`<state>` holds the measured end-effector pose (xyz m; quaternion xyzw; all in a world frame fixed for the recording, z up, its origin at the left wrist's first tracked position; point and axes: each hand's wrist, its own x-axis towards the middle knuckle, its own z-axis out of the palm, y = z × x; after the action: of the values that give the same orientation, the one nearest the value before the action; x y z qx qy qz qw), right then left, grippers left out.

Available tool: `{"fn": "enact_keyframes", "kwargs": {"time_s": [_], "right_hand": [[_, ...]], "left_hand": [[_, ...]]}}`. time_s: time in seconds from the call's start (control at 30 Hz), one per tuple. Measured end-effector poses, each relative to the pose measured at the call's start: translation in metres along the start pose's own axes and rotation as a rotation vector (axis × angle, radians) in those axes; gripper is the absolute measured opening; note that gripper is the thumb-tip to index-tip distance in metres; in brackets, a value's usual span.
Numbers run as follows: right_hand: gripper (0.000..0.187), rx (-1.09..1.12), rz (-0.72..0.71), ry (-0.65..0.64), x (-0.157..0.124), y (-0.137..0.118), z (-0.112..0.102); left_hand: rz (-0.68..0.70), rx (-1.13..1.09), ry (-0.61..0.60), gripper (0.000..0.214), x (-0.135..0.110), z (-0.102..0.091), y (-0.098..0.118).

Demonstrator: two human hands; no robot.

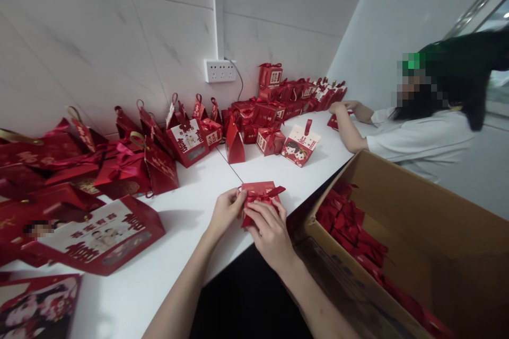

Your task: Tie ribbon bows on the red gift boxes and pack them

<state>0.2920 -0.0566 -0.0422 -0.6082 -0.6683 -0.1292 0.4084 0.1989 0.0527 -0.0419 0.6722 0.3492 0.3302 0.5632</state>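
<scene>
A small red gift box [257,187] with a dark red ribbon bow [278,191] sits near the front edge of the white table. My left hand [227,211] grips its left side, thumb and fingers closed by the ribbon. From the front right, my right hand [272,233] bends its fingers over the bow and the box's face, covering much of both. A red and white box with cartoon figures [298,147] stands beyond, with a ribbon-tied cube box [271,141] beside it. Left of these is a narrow red peaked box [235,147].
Many red gift boxes [119,169] crowd the table's left side and the wall. Stacked boxes [270,77] fill the back. At right stands an open cardboard carton [382,169] holding red ribboned pieces [350,222]. Another person [421,135] leans over the far right end.
</scene>
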Motion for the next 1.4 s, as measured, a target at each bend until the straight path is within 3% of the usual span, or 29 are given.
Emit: {"fn": "enact_keyframes", "kwargs": {"time_s": [0.13, 0.27, 0.33, 0.47, 0.57, 1.17, 1.27, 1.33, 1.4], "right_hand": [[0.034, 0.079, -0.089, 0.118, -0.006, 0.01, -0.004], [0.03, 0.083, -0.119, 0.149, -0.008, 0.014, -0.008], [0.028, 0.068, -0.123, 0.183, -0.008, 0.014, -0.008], [0.026, 0.109, -0.132, 0.231, -0.009, 0.011, -0.007], [0.023, 0.163, -0.122, 0.229, -0.01, 0.01, -0.007], [0.028, 0.281, -0.181, 0.169, -0.015, 0.022, -0.017], [0.018, 0.27, -0.082, 0.241, -0.017, 0.033, -0.029], [0.01, 0.225, 0.125, 0.285, -0.018, 0.04, -0.04], [0.028, 0.185, 0.388, 0.158, -0.018, 0.043, -0.048]], "left_hand": [[-0.03, 0.015, 0.052, 0.042, 0.001, 0.0, -0.001], [-0.031, 0.019, 0.205, 0.03, -0.003, 0.007, 0.003], [-0.025, 0.022, 0.251, 0.036, -0.003, 0.013, 0.007], [-0.071, 0.021, 0.157, 0.058, 0.001, 0.024, 0.013], [-0.111, 0.016, 0.105, 0.057, 0.004, 0.026, 0.017], [-0.136, 0.002, 0.118, 0.049, 0.004, 0.025, 0.021], [-0.133, 0.011, 0.1, 0.047, 0.003, 0.024, 0.021], [-0.139, 0.027, 0.078, 0.047, 0.002, 0.023, 0.021], [-0.14, 0.042, 0.066, 0.048, 0.002, 0.023, 0.022]]}}
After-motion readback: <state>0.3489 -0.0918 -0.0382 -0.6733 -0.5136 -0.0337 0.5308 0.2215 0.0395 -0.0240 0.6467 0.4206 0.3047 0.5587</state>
